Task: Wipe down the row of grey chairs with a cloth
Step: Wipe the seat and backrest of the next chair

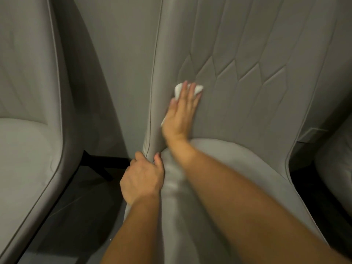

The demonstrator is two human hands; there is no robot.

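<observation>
A grey upholstered chair point(257, 96) with a stitched diamond pattern on its backrest fills the middle and right of the view. My right hand point(181, 115) lies flat against the lower left of the backrest and presses a white cloth point(179, 89) onto it; the cloth shows past my fingertips and beside my palm. My left hand point(142, 180) grips the left side edge of the same chair, where the backrest meets the seat point(238, 164), thumb on the inner side.
A second grey chair point(28, 149) stands close on the left, with a narrow gap of dark floor point(80, 216) and a dark chair leg between them. Part of a third grey chair point(339, 168) shows at the right edge. A grey wall point(122, 63) is behind.
</observation>
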